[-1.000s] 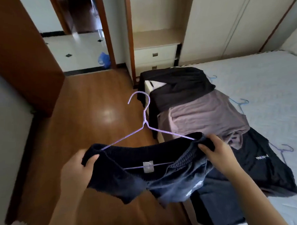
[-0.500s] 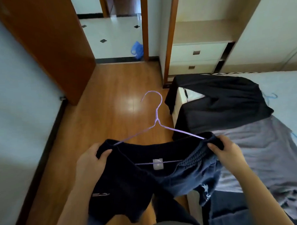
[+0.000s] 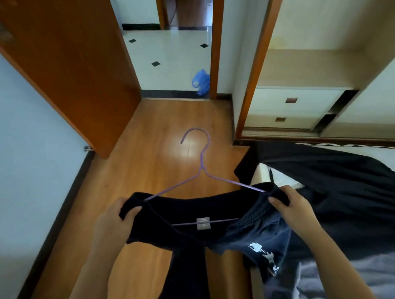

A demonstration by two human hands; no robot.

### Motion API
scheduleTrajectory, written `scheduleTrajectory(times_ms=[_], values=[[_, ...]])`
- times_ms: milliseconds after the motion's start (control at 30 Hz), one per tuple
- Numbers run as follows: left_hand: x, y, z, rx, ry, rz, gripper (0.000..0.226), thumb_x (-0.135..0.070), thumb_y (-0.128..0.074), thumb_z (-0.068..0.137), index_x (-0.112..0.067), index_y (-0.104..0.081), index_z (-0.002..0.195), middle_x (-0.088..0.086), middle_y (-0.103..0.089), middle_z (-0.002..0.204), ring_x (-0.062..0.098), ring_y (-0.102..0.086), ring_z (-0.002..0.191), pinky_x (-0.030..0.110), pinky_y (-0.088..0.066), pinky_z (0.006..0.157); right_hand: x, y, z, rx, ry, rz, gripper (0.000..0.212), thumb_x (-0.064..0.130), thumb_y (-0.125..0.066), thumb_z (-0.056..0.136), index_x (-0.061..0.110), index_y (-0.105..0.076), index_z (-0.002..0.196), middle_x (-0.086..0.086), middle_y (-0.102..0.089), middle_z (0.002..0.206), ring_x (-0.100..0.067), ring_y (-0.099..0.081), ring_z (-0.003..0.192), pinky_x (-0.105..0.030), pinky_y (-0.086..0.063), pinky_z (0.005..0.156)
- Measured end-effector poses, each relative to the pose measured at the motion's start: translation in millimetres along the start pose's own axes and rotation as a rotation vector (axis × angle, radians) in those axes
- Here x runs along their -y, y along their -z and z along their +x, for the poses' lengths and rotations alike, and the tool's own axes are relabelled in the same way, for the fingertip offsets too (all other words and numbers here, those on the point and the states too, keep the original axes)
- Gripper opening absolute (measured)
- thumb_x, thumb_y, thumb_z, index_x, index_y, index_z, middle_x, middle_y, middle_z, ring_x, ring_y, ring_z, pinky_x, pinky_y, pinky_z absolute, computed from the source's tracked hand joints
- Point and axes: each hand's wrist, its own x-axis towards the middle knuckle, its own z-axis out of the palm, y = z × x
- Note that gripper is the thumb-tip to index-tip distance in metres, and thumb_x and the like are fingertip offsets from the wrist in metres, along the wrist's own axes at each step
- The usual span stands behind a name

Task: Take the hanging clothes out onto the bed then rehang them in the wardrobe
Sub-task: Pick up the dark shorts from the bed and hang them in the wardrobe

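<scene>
A person's view looking down at their own two hands, which hold a pair of dark navy shorts [image 3: 194,208] threaded on a thin purple wire hanger [image 3: 202,169] at waist height above the floor. The left hand [image 3: 115,221] pinches the left end of the waistband and the right hand [image 3: 292,209] pinches the right end; each grip is closed on the cloth with the hanger's shoulder inside it. Over the last second the hold has not altered, but the view has swung away from the bed [image 3: 391,157] toward the open wardrobe [image 3: 305,65], and the shorts' legs now hang lower. This suggests the garment is already fitted on its hanger and is being carried over for rehanging, with the hook pointing forward and free. Clothes remain on the bed at the right: a black garment [image 3: 327,180] spread over its corner and a grey one [image 3: 353,276] nearer the viewer, so more pieces are left to do. The floor [image 3: 157,128] is glossy orange-brown wood. Ahead, a brown wooden door [image 3: 65,53] stands open onto a white tiled hallway, where a blue plastic bag [image 3: 201,82] sits by the door frame. The wardrobe shows a pale shelf and two cream drawers [image 3: 295,101]; no rail is in view.
</scene>
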Motion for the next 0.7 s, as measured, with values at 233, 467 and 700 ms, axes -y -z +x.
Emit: scheduleTrajectory(times_ms=[233, 467, 700], values=[[-29, -4, 187, 0.031, -0.017, -0.028, 0.006, -0.025, -0.055, 0.088, -0.019, -0.054, 0.09, -0.003, -0.057, 0.07, 0.008, -0.052, 0.064, 0.023, -0.037, 0.052, 93, -5, 157, 0.004, -0.02, -0.024, 0.01, 0.021, -0.058, 0.088, 0.016, -0.051, 0.093, 0.002, -0.056, 0.078, -0.022, -0.054, 0.083, -0.032, -0.037, 0.07], [-100, -21, 346, 0.083, -0.067, -0.048, 0.029, -0.032, -0.054, 0.089, -0.014, -0.056, 0.111, 0.003, -0.061, 0.086, 0.016, -0.054, 0.073, 0.028, -0.042, 0.059, 143, 29, 287, -0.095, 0.023, -0.018, 0.011, 0.02, -0.057, 0.089, 0.019, -0.047, 0.095, -0.003, -0.055, 0.09, -0.021, -0.05, 0.084, -0.031, -0.038, 0.071], [-213, -98, 449, 0.227, -0.191, -0.017, 0.02, -0.034, -0.048, 0.091, -0.015, -0.052, 0.096, -0.003, -0.051, 0.07, 0.009, -0.049, 0.062, 0.02, -0.03, 0.05, 103, 88, 396, -0.17, -0.134, 0.071, 0.01, 0.018, -0.055, 0.09, 0.015, -0.049, 0.096, -0.008, -0.057, 0.091, -0.026, -0.053, 0.086, -0.035, -0.041, 0.071]])
